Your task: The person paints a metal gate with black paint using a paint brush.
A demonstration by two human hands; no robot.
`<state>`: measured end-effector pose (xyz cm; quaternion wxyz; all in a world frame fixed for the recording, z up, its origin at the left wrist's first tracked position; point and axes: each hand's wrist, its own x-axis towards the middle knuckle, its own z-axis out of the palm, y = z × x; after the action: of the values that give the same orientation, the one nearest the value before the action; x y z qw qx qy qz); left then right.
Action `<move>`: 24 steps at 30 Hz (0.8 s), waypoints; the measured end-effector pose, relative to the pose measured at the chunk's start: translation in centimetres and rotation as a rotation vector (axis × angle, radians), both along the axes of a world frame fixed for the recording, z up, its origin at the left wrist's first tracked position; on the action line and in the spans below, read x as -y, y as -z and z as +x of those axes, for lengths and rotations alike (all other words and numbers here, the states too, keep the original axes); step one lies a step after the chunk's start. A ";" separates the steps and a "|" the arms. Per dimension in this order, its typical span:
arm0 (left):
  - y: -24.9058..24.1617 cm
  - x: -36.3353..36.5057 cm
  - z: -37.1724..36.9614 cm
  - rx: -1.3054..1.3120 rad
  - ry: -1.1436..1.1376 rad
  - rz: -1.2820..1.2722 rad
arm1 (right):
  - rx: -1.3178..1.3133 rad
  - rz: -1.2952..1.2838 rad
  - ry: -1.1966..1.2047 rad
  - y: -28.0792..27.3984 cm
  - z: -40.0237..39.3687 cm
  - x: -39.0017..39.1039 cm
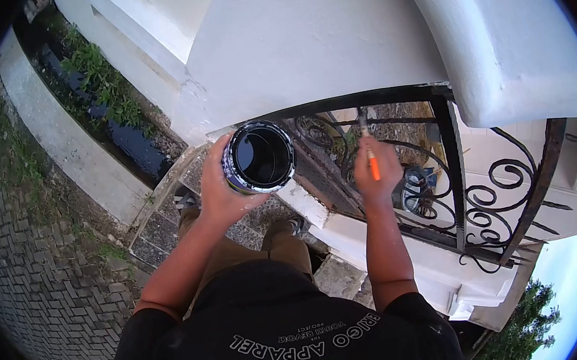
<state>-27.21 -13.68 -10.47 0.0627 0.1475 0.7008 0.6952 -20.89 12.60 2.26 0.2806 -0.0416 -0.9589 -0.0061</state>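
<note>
My left hand (pixel 218 196) is wrapped round the side of an open paint can (pixel 227 161), which holds black paint and has white smears on its rim. In my right hand (pixel 378 172) is a paintbrush (pixel 373 162) with an orange handle. The brush's bristle end points away from me and overlaps a thin dark bar of the wrought-iron gate (pixel 450 166). Black scrollwork (pixel 485 197) and a thick black frame make up the gate. My fingers are closed round the brush handle, to the right of the can.
A white wall (pixel 317 40) rises beyond the gate, with a rounded white pillar (pixel 482 39) at right. On the left runs a water-filled ditch (pixel 136 149) with a concrete edge (pixel 67 124), beside brick paving (pixel 50 283). Stone tiles (pixel 168 221) lie under my feet.
</note>
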 end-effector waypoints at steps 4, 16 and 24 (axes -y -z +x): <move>0.0 -0.4 0.1 0.025 0.026 0.058 | 0.117 -0.119 -0.131 4.9 -1.1 -0.2; 0.4 0.1 0.7 0.020 0.024 0.055 | 0.130 -0.031 -0.108 5.1 -2.0 0.8; -0.2 0.5 0.5 -0.040 0.005 -0.005 | -0.054 0.019 -0.008 1.1 -2.4 0.5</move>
<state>-26.72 -14.19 -10.29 0.0509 0.1630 0.7031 0.6903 -23.27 12.07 1.14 0.3067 -0.0352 -0.9511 -0.0132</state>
